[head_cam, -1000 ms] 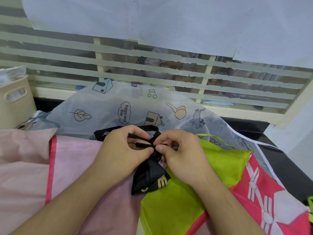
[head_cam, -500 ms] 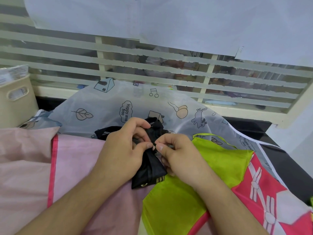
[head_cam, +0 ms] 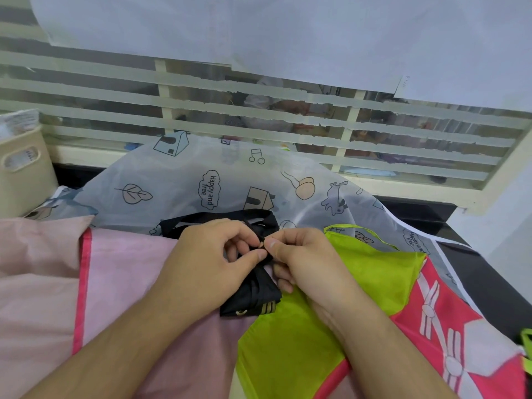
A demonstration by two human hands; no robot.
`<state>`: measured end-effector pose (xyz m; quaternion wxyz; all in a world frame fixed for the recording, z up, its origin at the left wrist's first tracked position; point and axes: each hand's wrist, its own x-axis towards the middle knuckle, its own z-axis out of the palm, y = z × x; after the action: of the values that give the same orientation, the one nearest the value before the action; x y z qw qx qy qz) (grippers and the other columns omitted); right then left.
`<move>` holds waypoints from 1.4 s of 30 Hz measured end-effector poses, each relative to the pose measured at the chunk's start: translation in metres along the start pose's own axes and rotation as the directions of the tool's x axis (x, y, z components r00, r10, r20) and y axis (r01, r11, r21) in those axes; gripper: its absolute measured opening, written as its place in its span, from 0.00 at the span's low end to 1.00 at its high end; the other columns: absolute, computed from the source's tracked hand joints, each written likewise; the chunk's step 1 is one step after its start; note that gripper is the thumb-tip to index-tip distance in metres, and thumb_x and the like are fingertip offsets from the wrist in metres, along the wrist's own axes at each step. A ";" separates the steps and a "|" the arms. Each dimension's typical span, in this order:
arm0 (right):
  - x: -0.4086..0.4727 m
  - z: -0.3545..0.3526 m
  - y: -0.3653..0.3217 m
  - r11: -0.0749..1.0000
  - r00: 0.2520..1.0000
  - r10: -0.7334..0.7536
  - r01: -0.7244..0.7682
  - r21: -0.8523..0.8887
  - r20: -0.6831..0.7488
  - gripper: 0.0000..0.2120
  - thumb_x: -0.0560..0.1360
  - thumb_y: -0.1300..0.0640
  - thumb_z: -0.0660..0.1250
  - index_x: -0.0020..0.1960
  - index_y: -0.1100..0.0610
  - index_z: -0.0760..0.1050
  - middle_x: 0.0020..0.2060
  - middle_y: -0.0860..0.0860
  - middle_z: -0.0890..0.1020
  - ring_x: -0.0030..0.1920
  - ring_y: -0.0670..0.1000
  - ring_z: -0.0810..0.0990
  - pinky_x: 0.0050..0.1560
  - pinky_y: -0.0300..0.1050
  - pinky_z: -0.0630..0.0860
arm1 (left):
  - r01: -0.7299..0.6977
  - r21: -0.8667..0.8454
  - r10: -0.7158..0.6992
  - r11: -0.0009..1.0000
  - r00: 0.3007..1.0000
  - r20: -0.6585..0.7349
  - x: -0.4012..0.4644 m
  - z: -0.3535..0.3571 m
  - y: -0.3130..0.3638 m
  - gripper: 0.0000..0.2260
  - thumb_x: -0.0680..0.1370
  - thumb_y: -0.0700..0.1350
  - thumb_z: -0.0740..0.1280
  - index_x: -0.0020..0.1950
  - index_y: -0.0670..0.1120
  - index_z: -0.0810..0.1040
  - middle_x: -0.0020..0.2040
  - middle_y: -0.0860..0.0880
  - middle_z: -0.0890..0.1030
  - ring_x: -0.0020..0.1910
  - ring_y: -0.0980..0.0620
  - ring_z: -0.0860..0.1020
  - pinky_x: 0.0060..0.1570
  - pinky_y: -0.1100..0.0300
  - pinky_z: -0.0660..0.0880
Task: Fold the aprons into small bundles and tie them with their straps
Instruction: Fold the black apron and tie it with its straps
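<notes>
The black apron bundle [head_cam: 253, 292] lies at the middle of the pile, on the seam where the pink apron [head_cam: 123, 272] meets the lime-green apron [head_cam: 290, 349]. Its black strap [head_cam: 218, 218] loops away toward the window, over the clear printed apron [head_cam: 230, 180]. Fabric covers nearly all the worktop [head_cam: 483, 272]; only a dark strip shows bare on the right and along the window sill. A cream basket [head_cam: 20, 171] crowds the left edge, and a red-and-white apron [head_cam: 449, 326] fills the near right corner.

Both forearms come in from the bottom and converge above the bundle. The left hand [head_cam: 207, 269] curls thumb and forefinger into a pinch on the strap at the bundle's top. The right hand [head_cam: 305, 260] mirrors it, its fingers [head_cam: 272, 244] pinching the same strap, so that the fingertips of both hands almost touch
</notes>
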<state>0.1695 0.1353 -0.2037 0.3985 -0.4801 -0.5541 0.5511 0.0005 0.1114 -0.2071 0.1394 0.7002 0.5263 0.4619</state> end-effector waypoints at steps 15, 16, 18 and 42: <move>0.000 -0.011 0.003 0.956 0.986 0.094 -0.128 -0.265 -0.139 0.11 0.74 0.60 0.76 0.34 0.58 0.81 0.23 0.51 0.74 0.25 0.51 0.69 0.30 0.43 0.67 | 0.235 0.019 -0.235 0.972 0.972 -0.012 0.008 -0.008 -0.013 0.12 0.71 0.37 0.78 0.33 0.51 0.81 0.32 0.54 0.81 0.31 0.53 0.79 0.34 0.65 0.74; 0.000 -0.011 0.002 0.948 0.985 0.100 -0.137 -0.287 -0.140 0.11 0.74 0.60 0.76 0.33 0.57 0.81 0.23 0.51 0.74 0.24 0.50 0.69 0.30 0.42 0.67 | 0.245 0.024 -0.245 0.969 0.969 -0.011 0.008 -0.008 -0.012 0.12 0.71 0.38 0.78 0.33 0.51 0.81 0.31 0.54 0.81 0.31 0.52 0.79 0.35 0.62 0.76; 0.001 -0.011 0.002 0.944 0.984 0.120 -0.155 -0.291 -0.133 0.11 0.74 0.60 0.76 0.33 0.57 0.80 0.25 0.53 0.72 0.26 0.52 0.68 0.30 0.43 0.66 | 0.267 0.031 -0.266 0.963 0.964 -0.010 0.009 -0.008 -0.013 0.12 0.71 0.39 0.79 0.33 0.51 0.81 0.31 0.55 0.81 0.31 0.52 0.80 0.36 0.59 0.77; -0.002 -0.016 -0.002 0.903 0.989 0.128 -0.146 -0.404 -0.071 0.07 0.77 0.62 0.69 0.40 0.60 0.78 0.26 0.56 0.76 0.23 0.52 0.71 0.26 0.43 0.71 | 0.410 -0.104 -0.408 0.906 0.912 0.040 0.014 -0.017 -0.021 0.11 0.76 0.37 0.75 0.36 0.49 0.82 0.29 0.49 0.81 0.29 0.42 0.80 0.36 0.54 0.76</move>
<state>0.1851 0.1367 -0.2008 0.2615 -0.6020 -0.6133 0.4394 -0.0251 0.1266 -0.2054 0.2757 0.5698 0.6338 0.4446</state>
